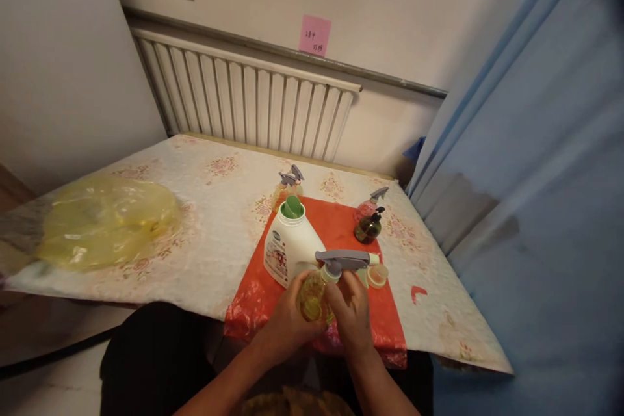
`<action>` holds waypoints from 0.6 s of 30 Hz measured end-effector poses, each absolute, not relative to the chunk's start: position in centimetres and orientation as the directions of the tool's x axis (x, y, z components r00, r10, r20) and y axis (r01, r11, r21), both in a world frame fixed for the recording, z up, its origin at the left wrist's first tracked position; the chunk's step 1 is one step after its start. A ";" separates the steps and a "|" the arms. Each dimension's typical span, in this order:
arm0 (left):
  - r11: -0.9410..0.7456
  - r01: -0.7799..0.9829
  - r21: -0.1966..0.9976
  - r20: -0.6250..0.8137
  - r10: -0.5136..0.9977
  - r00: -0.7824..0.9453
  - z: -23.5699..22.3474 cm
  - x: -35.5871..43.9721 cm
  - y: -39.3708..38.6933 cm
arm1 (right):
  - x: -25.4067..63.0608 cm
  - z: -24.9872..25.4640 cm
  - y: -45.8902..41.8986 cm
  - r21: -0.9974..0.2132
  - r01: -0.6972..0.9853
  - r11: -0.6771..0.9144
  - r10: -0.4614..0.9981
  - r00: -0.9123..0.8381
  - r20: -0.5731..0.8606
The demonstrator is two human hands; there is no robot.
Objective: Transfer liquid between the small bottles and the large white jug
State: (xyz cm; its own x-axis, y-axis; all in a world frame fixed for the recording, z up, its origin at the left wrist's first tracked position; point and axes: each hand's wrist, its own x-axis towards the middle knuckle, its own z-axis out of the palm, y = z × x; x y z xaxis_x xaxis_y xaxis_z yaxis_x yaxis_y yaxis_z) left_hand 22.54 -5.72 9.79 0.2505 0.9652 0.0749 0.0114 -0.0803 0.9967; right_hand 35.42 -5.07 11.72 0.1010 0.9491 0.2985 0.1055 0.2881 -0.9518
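One table (224, 208) is covered by floral cloth. Red sheet (331, 214) is laid on it, near edge. White jug (295, 244) is stood upright on the sheet. Sprayer (314, 299) is held over the sheet's near part, just beside the jug: long axis near upright, neck leaned slightly right, nozzle pointed right. Its body is gripped by left hand (292, 315); right hand's (355, 315) fingers are curled against it below the trigger head.

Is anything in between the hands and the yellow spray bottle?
Nothing visible: the left hand and right hand both touch the spray bottle. The white jug stands just beyond it, not between.
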 end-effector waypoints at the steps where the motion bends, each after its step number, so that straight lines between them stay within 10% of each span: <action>1: -0.080 0.016 0.997 0.074 0.967 0.245 9.8 22.6 -5.7 | 35.4 11.7 -5.1 -0.955 0.107 0.277 0.952 0.104 0.288; 18: -0.098 0.004 0.995 0.094 0.959 0.269 9.7 22.5 -5.8 | 35.1 11.3 -4.7 -0.972 0.112 0.208 0.953 0.200 0.227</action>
State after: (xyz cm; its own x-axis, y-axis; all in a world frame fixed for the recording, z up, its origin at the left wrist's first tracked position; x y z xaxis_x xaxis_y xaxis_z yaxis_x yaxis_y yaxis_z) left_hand 22.50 -5.78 9.75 0.2688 0.9586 0.0935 0.0044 -0.0983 0.9951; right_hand 35.08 -4.74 11.32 0.1999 0.9531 0.2272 0.1120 0.2082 -0.9717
